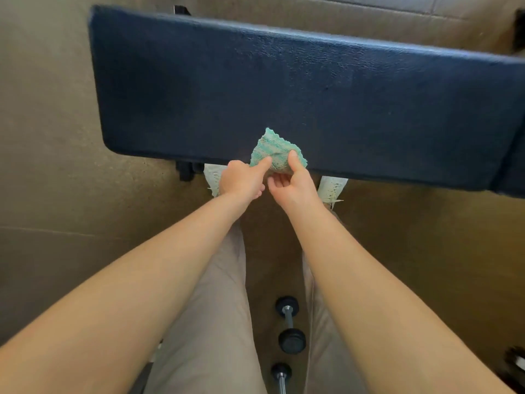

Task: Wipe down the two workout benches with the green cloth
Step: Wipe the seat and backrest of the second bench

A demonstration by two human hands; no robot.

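Obs: green cloth (274, 152) bunched at near edge of bench (284, 81); fingers of left hand (241, 180) and right hand (295, 184) pinch it. Judged: wiping barely under way; second bench apparently outstanding.

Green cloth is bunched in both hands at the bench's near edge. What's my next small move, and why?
Probably spread the green cloth flat on the bench under one palm. The left hand and right hand both pinch it, crumpled, over the near edge, so little of it would meet the wide surface.
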